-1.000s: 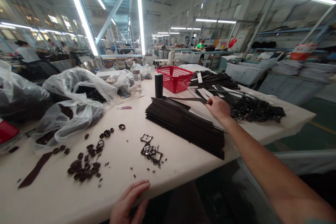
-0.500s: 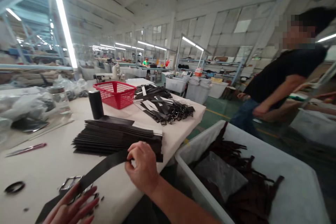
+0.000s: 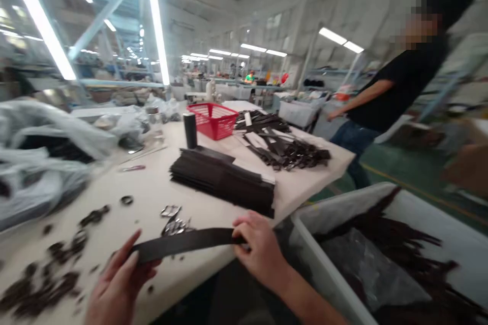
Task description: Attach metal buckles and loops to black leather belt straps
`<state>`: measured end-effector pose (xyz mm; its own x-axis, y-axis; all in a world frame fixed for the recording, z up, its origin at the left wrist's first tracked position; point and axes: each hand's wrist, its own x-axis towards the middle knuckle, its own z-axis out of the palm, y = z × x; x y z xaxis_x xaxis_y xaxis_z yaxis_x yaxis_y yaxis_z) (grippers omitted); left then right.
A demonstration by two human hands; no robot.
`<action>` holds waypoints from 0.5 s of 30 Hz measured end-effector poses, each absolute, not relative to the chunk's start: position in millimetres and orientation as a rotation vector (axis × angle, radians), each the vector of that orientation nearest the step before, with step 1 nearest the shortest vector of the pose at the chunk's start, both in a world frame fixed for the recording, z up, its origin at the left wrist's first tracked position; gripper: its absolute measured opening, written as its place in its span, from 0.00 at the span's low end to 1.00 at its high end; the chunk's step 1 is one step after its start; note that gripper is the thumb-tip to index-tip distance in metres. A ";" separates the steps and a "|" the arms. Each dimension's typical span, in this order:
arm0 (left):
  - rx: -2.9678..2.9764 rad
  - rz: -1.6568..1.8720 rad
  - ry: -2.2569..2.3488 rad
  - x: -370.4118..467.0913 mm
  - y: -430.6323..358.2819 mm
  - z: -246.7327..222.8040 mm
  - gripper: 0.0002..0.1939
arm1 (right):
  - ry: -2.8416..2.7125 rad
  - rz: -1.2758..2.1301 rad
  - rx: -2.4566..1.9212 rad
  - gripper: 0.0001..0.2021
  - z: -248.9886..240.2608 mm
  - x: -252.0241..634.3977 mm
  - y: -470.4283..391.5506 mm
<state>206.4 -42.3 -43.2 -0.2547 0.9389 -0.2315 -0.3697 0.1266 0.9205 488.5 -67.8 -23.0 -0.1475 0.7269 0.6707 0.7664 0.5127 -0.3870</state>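
Observation:
A dark flat strap (image 3: 190, 245), like a belt blank, stretches between my two hands above the table's front edge. My left hand (image 3: 121, 275) grips its left end, the thumb on the near side and the fingers behind. At the other end, my right hand (image 3: 259, 250) pinches the strap between thumb and fingers. Just behind the strap lie several silver buckles (image 3: 177, 224). A stack of similar dark straps (image 3: 224, 179) rests farther back on the table.
Small dark loops (image 3: 49, 279) are scattered at the left. A red basket (image 3: 215, 124), a black cylinder (image 3: 189, 131) and buckled straps (image 3: 285, 144) stand or lie behind the stack. To the right is a white bin (image 3: 343, 274) of dark strips. A person (image 3: 396, 91) walks beyond it.
The strap has come away from the stack and now spans both hands in front of me. My left hand has closed on its end. The view has turned left; the person has moved.

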 end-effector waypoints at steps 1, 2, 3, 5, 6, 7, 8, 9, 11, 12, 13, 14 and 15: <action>0.594 1.404 1.173 213.5 -53.9 -35.1 0.37 | -1.921 0.062 -1.231 0.10 -20.7 484.5 -71.6; 0.567 1.374 1.152 220.9 -63.1 -29.4 0.40 | -1.945 0.167 -1.201 0.15 -19.4 479.3 -73.4; 0.562 1.347 1.127 227.9 -70.1 -26.1 0.41 | -1.964 0.237 -1.159 0.20 -19.0 472.6 -73.1; 0.607 1.327 1.083 238.7 -80.3 -24.7 0.39 | -1.954 0.304 -1.096 0.22 -20.2 454.4 -69.7; 0.635 1.328 1.071 242.3 -84.9 -24.8 0.37 | -1.950 0.337 -1.072 0.22 -21.2 443.8 -68.0; 0.663 1.324 1.066 244.9 -89.7 -24.5 0.35 | -1.945 0.364 -1.056 0.21 -22.4 433.1 -66.8; 0.688 1.324 1.064 246.7 -94.6 -23.8 0.34 | -1.944 0.393 -1.043 0.20 -23.7 423.2 -66.3; 0.710 1.327 1.062 247.7 -99.3 -22.6 0.33 | -1.947 0.420 -1.033 0.19 -25.1 414.6 -66.2; 0.733 1.336 1.045 247.7 -107.3 -20.7 0.32 | -1.952 0.452 -1.025 0.18 -28.1 402.2 -66.6; 0.738 1.346 1.035 247.1 -110.2 -20.4 0.32 | -1.954 0.454 -1.024 0.18 -29.4 398.3 -67.0; 0.742 1.354 1.027 246.3 -112.4 -20.7 0.31 | -1.959 0.447 -1.018 0.19 -30.4 395.5 -67.4; 0.749 1.361 1.024 245.5 -114.1 -21.5 0.31 | -1.966 0.434 -1.010 0.19 -31.0 393.6 -68.0; 0.762 1.367 1.028 245.0 -115.4 -22.7 0.31 | -1.973 0.412 -1.000 0.19 -31.1 392.2 -68.6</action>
<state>245.0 -115.4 -22.7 -0.0819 0.9869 -0.1389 -0.4076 0.0940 0.9083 392.2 -68.6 -31.1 -0.3067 0.7772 0.5494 0.4921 0.6236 -0.6074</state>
